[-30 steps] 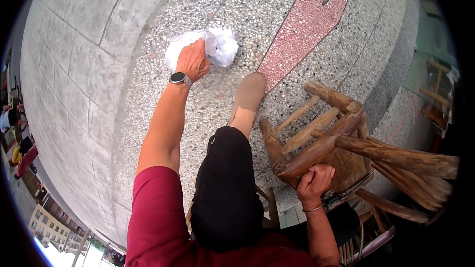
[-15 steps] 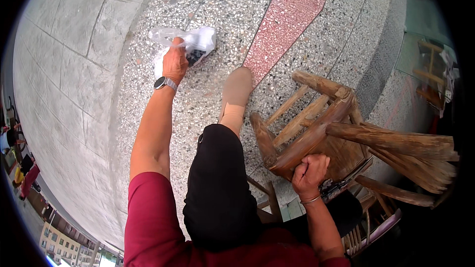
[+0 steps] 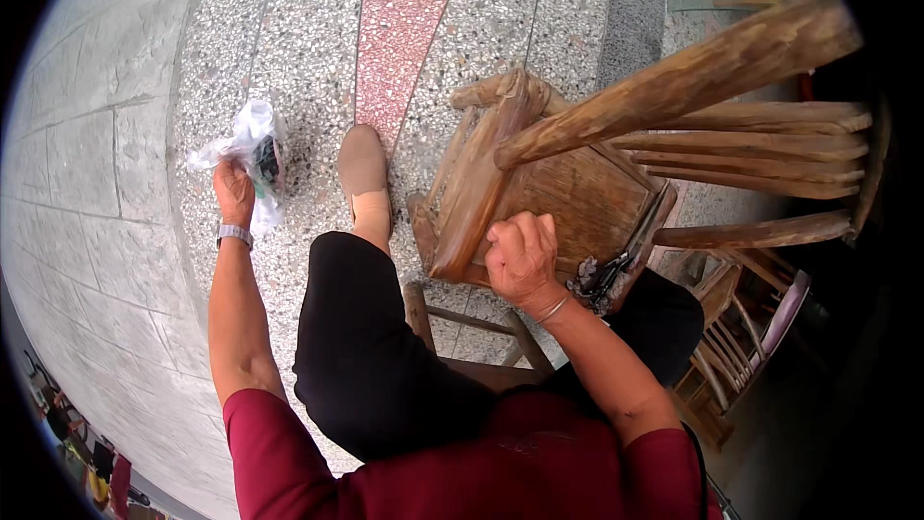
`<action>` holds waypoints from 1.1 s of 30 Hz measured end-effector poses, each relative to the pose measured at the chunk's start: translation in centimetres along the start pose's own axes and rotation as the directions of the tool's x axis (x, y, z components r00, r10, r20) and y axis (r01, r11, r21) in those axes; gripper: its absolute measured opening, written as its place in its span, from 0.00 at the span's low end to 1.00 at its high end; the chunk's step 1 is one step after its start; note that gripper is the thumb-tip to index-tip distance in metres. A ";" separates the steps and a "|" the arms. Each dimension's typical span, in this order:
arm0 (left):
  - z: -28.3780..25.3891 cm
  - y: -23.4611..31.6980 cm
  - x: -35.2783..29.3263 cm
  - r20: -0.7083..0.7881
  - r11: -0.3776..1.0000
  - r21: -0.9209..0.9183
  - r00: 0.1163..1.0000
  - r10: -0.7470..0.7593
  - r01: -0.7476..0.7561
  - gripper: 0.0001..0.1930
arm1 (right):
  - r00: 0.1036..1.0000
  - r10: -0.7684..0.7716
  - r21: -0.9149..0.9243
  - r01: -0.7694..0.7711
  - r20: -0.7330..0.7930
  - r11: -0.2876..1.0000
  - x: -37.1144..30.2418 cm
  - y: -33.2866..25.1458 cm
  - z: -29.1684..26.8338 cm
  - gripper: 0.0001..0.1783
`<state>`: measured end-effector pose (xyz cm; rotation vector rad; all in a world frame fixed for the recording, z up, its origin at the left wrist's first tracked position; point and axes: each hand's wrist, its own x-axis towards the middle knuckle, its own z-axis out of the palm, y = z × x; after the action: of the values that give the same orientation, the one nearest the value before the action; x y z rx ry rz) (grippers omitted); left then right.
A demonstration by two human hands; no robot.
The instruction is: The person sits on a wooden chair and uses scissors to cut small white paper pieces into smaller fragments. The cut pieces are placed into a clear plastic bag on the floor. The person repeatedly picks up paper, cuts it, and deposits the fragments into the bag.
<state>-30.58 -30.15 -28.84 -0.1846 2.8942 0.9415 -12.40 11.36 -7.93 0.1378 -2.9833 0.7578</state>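
My left hand [image 3: 234,195] grips the top of a thin white plastic bag [image 3: 258,125], closed around its gathered rim. Dark contents show through the bag, which is low over the speckled floor beside my shoe. My right hand [image 3: 525,260] is a loose fist above the near left part of a wooden chair's seat [image 3: 587,217]. Whatever its fingers hold, if anything, is hidden. On the seat's near right edge, past that hand, lie a black-handled tool [image 3: 608,277] resembling scissors and a small heap of greyish scraps [image 3: 585,279].
The chair's thick log armrest [image 3: 693,77] and back slats [image 3: 751,144] jut out to the right. My beige shoe [image 3: 363,164] stands between bag and chair. More wooden furniture [image 3: 717,347] is at the lower right. Grey paving [image 3: 87,154] borders the terrazzo floor on the left.
The whole view has shifted. My left hand has brought the bag nearer to me, and the bag hangs more bunched up. My right hand stays closed over the chair seat.
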 end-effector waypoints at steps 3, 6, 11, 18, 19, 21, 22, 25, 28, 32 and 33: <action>-2.8 0.9 -1.1 0.117 0.984 -0.160 0.991 -0.063 0.081 0.12 | 0.999 0.022 0.026 -0.021 -0.040 0.999 0.1 -0.2 -0.2 0.15; -5.8 5.9 -2.3 0.159 0.912 -0.337 0.969 -0.191 0.235 0.12 | 0.996 0.087 0.070 -0.084 -0.037 0.994 -0.6 -0.1 -0.8 0.13; -12.8 6.0 -3.1 0.143 0.813 -0.527 0.969 -0.203 0.248 0.08 | 0.940 0.331 0.365 -0.281 -0.079 0.888 -3.6 -0.9 -5.9 0.08; -21.2 11.6 -3.4 0.099 0.726 -0.643 0.966 -0.237 0.244 0.06 | 0.750 0.652 0.103 -0.644 -0.108 0.758 -13.0 4.3 -11.1 0.16; -22.3 11.8 -3.5 0.120 0.708 -0.663 0.968 -0.221 0.244 0.07 | 0.754 0.652 0.081 -0.646 -0.087 0.759 -12.9 4.0 -10.8 0.16; -23.7 13.6 -3.4 0.168 0.677 -0.695 0.970 -0.177 0.244 0.08 | 0.725 0.684 0.036 -0.684 -0.072 0.729 -12.8 4.4 -9.6 0.16; -23.9 15.2 -3.9 0.165 0.661 -0.716 0.974 -0.152 0.224 0.09 | 0.695 0.715 0.014 -0.716 -0.075 0.698 -12.7 5.1 -8.7 0.16; -26.1 17.2 -4.3 0.128 0.661 -0.726 0.982 -0.141 0.190 0.09 | 0.616 0.786 0.096 -0.780 -0.061 0.618 -11.3 5.6 -8.3 0.20; -27.4 20.8 -5.5 0.162 0.603 -0.779 0.984 -0.068 0.170 0.08 | 0.576 0.817 0.354 -0.759 -0.025 0.546 -12.2 7.2 -8.9 0.32; -29.0 26.1 -8.8 0.225 0.564 -0.813 0.972 0.073 0.146 0.08 | 0.659 0.751 0.697 -0.559 0.045 0.449 -14.0 8.0 -8.7 0.38; -29.3 26.5 -9.6 0.241 0.548 -0.822 0.967 0.085 0.157 0.09 | 0.681 0.719 0.776 -0.528 0.142 0.347 -14.2 4.8 -11.5 0.38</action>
<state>-26.40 -25.35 11.34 -0.1585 1.9416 2.0984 1.62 22.11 -1.21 -1.0839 -2.1590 1.9439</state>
